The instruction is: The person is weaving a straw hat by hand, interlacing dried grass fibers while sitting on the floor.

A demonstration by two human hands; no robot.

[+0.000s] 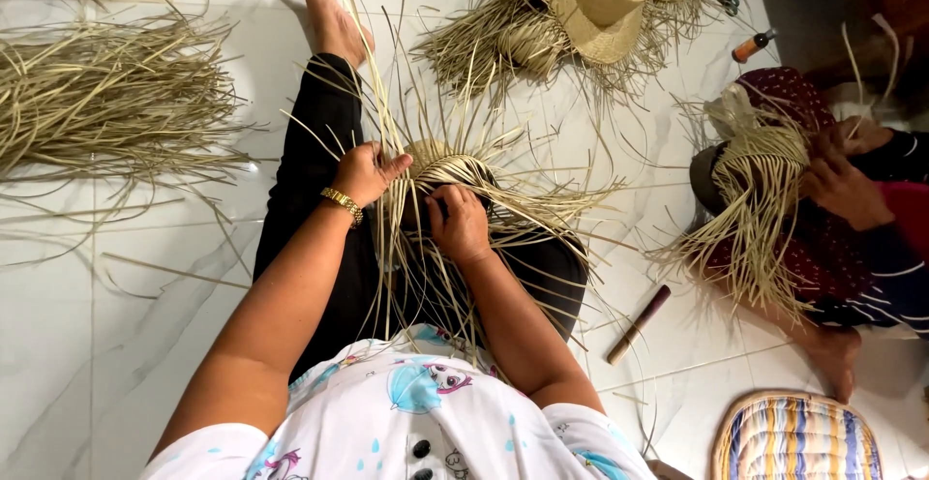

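I sit on a white tiled floor with a half-woven straw hat (447, 165) on my lap, long loose strands fanning out from it. My left hand (368, 170), with a gold watch at the wrist, grips a bunch of strands at the hat's left side. My right hand (460, 224) is closed on the woven crown at its front. My legs in black trousers stretch away beneath the work.
A pile of loose straw (106, 103) lies at the left. Finished straw hats (595, 6) rest at the top. Another person (852, 190) at the right weaves their own hat. A brown stick (639, 323), a small bottle (753, 45) and a striped cushion (794, 436) lie on the floor.
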